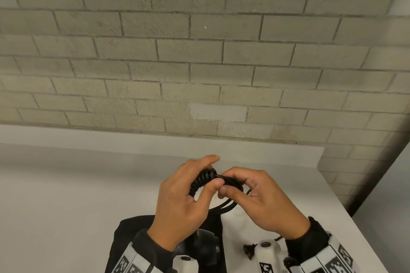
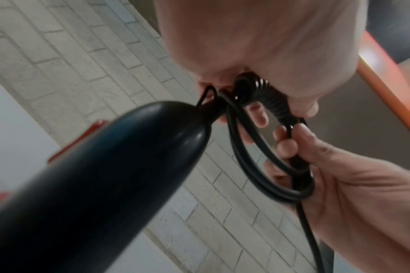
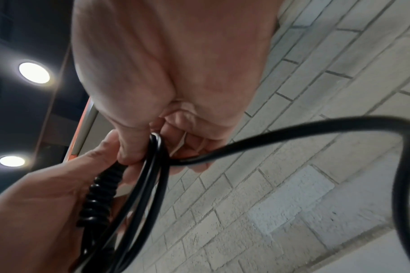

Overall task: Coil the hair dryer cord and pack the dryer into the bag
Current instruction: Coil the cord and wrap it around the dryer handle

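Both hands meet above the white table (image 1: pixel 77 184). My left hand (image 1: pixel 209 173) grips the ribbed collar of the black cord (image 1: pixel 200 180) where it leaves the dryer handle (image 2: pixel 110 171). My right hand (image 1: pixel 229 184) pinches a small bundle of cord loops (image 1: pixel 228 205) right beside the left thumb. In the right wrist view a free length of cord (image 3: pixel 304 132) arcs away to the right. The dryer body (image 1: pixel 205 248) hangs below my left palm, over the black bag (image 1: pixel 126 235) that lies flat at the near edge.
A grey brick wall (image 1: pixel 199 51) stands close behind the table. The table's right edge (image 1: pixel 348 204) runs diagonally near my right wrist. A bag drawstring end (image 1: pixel 248 250) lies beside the bag.
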Demonstrator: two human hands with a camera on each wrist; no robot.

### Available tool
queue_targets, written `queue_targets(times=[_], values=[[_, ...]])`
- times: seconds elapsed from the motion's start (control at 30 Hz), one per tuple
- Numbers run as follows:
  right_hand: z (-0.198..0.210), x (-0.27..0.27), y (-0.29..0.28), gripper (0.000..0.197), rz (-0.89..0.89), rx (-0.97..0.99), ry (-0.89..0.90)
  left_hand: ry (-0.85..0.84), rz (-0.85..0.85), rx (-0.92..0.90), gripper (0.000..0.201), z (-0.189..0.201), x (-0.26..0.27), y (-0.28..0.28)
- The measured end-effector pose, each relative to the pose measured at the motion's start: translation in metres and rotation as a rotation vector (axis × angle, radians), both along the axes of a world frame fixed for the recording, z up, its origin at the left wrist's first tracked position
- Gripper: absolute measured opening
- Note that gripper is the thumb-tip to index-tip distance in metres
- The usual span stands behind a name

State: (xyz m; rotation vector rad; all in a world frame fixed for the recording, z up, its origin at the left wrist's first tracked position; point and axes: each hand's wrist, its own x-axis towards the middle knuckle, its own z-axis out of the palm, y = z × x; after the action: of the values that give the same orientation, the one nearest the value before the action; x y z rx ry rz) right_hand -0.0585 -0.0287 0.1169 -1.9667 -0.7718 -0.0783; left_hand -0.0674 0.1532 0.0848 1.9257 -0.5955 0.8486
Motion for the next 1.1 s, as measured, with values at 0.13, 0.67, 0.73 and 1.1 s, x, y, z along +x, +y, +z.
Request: queue_targets(times=[0.13, 0.67, 0.73, 1.1], values=[[0.002, 0.003, -0.001, 0.011, 0.020, -0.002, -0.006, -0.005, -0.042, 0.032, 0.023, -0.003, 0.002, -0.005], [0.009, 0.011, 0.003, 0.030, 0.075, 0.252, 0.265, 0.071, -0.043, -0.225, 0.023, -0.012, 0.007, -0.014], [0.004, 0.010, 0.007, 0.037, 0.021, 0.318, 0.280, 0.112, -0.037, -0.304, 0.028, -0.013, 0.007, -0.018], [-0.038, -0.010, 0.035, 0.021, -0.690, -0.235, -0.663, 0.085, 0.094, -0.397, 0.012, -0.007, 0.008, -0.033]])
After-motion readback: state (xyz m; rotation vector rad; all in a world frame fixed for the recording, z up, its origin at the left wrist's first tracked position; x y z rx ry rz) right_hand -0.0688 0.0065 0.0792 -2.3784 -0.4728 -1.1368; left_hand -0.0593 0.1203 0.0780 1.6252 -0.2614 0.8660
